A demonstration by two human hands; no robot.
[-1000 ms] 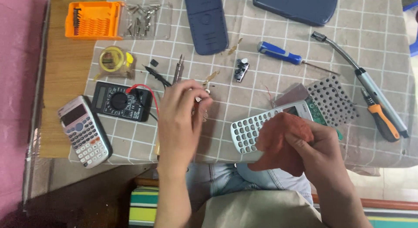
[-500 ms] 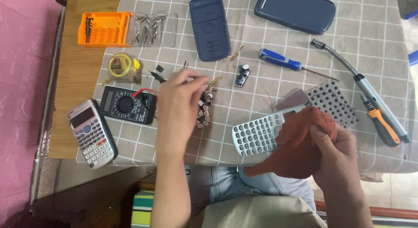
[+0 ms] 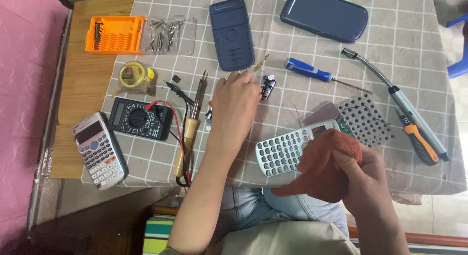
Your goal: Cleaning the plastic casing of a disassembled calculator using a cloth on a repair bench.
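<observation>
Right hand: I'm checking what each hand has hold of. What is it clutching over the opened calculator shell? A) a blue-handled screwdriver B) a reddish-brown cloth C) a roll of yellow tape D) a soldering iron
B: the right hand is closed around a reddish-brown cloth bunched over the grey calculator shell, while the blue-handled screwdriver lies apart on the checked tablecloth.

Head camera: 1 view, top-down.
Worn on the head, it looks steeply down at close range onto the grey checked tablecloth (image 3: 312, 50).
</observation>
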